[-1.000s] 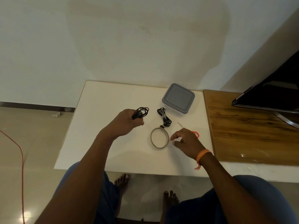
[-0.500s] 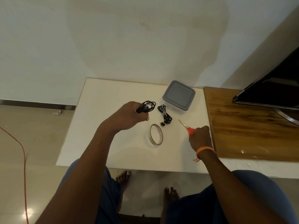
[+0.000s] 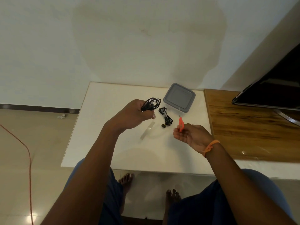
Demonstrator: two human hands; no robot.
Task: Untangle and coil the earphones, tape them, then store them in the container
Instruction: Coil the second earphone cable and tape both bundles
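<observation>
My left hand [image 3: 131, 115] grips the coiled earphones [image 3: 151, 103] above the white table [image 3: 100, 127]; a strip of tape [image 3: 147, 129] hangs from its fingers, slanting down toward me. My right hand [image 3: 189, 135] pinches small orange scissors [image 3: 180, 123], just right of the strip and nearer it. Second earphone bundle [image 3: 165, 116] lies between, grey lidded container [image 3: 179, 97] beyond

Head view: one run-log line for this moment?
left hand: grips coiled earphones | right hand: holds scissors | second earphones: on table | container: lidded
</observation>
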